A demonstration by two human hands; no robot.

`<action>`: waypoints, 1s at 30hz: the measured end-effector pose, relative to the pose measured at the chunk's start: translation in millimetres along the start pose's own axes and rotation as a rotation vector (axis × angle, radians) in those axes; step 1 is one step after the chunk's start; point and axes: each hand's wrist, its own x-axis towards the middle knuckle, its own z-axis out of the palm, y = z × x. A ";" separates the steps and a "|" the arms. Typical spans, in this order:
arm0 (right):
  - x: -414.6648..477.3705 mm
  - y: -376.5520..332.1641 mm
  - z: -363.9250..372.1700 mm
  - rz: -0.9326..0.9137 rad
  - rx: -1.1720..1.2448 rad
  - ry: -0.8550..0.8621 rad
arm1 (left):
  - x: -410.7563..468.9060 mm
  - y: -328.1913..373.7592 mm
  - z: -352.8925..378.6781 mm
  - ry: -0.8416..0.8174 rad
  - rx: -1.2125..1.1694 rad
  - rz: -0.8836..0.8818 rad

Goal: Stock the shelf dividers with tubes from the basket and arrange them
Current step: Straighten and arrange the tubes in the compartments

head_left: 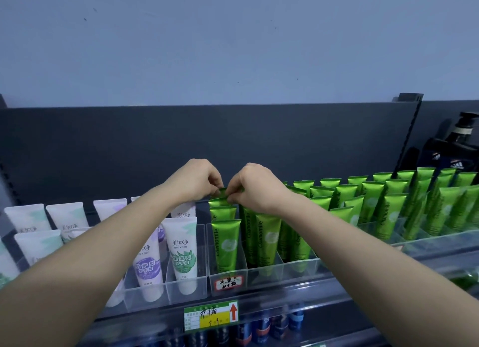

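Pinching with both: left hand (197,180) and right hand (255,188), fingers curling onto the crimped top edge of one green tube (223,191). Holding it upright at the back of its lane in the clear divider (207,256), behind the front green tubes (226,243). Judging it light and soft-walled, glossy and probably a bit slick — gripping the flat, stiffer crimp looking safest, squeezing the body risking dents. Passing white tubes (182,253) on the left, more green rows on the right. Not seeing the basket. Noting a price tag (211,317) below — hanging on the shelf edge.
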 end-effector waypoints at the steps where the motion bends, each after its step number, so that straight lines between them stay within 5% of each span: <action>1: 0.1 -0.1 0.7 0.009 0.008 0.004 | -0.1 -0.9 0.4 0.004 0.000 0.000; 25: -9.0 -4.1 -16.6 0.040 0.027 -0.069 | -5.8 -3.1 -9.1 -0.025 0.014 -0.017; 30: -26.1 6.1 -40.3 0.104 0.085 0.028 | -6.8 6.7 -7.7 0.067 -0.008 0.003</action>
